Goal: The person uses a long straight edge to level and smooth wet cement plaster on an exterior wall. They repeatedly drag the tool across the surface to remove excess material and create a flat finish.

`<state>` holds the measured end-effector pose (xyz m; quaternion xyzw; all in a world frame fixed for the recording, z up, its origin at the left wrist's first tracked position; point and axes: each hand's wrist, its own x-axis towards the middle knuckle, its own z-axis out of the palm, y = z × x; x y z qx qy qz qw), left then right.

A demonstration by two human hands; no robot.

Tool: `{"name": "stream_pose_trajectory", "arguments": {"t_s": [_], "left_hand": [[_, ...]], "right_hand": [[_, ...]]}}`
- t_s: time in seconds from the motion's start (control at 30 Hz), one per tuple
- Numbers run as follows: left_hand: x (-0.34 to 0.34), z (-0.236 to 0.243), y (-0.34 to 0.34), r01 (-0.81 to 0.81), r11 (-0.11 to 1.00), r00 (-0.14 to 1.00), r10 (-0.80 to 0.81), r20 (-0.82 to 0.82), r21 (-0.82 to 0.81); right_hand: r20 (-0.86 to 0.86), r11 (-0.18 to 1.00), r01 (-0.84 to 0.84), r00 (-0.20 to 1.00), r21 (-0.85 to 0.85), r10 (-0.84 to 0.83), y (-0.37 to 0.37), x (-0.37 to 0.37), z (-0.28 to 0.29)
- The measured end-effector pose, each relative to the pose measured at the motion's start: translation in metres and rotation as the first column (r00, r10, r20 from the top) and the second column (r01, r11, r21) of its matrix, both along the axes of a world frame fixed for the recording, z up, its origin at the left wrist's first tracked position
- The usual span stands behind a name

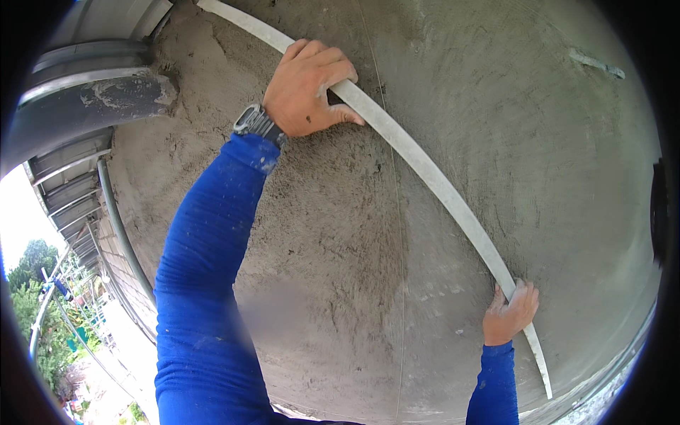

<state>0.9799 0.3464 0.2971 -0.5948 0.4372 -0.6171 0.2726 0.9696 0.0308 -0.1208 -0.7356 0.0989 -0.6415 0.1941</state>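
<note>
A long, pale straightedge bar (432,177) runs slantwise across a grey plastered wall (326,234), from the upper left to the lower right. My left hand (308,88) is closed over its upper part, with the thumb below it. Farther down the bar, near its lower end, my right hand (510,312) grips it with the fingers round its edge. The bar lies against or very close to the wall; the exact contact is hard to tell. A thin string line (397,212) runs down the wall behind it. The plaster looks rougher left of the string and smoother on the right.
A dark pipe or beam (92,113) meets the wall at the upper left, under corrugated metal roofing (106,25). A thinner grey pipe (120,219) runs down the left side. Scaffold poles (42,312) and trees stand beyond. A short pale strip (596,64) sits on the wall, upper right.
</note>
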Motion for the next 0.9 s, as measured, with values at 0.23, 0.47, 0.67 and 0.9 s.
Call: {"name": "stream_pose_trajectory", "arguments": {"t_s": [0.23,0.47,0.67,0.9], "left_hand": [[-0.006,-0.153,-0.024,0.000,0.996,0.974,-0.021,-0.225,-0.090],[0.003,-0.178,-0.052,0.054,0.994,0.961,-0.077,-0.267,-0.093],[0.003,-0.001,0.002,0.034,0.999,0.999,-0.033,0.029,-0.040],[-0.005,-0.015,0.020,-0.001,0.996,1.000,0.001,0.000,-0.093]], "right_hand": [[-0.109,0.999,-0.042,0.993,-0.034,0.038,-0.054,-0.005,-0.145],[-0.146,0.997,-0.050,0.988,0.051,0.057,-0.080,-0.014,-0.151],[0.018,0.999,-0.024,1.000,-0.037,0.024,-0.015,-0.008,0.023],[0.049,0.996,0.043,0.998,-0.077,-0.039,-0.006,-0.002,0.007]]}}
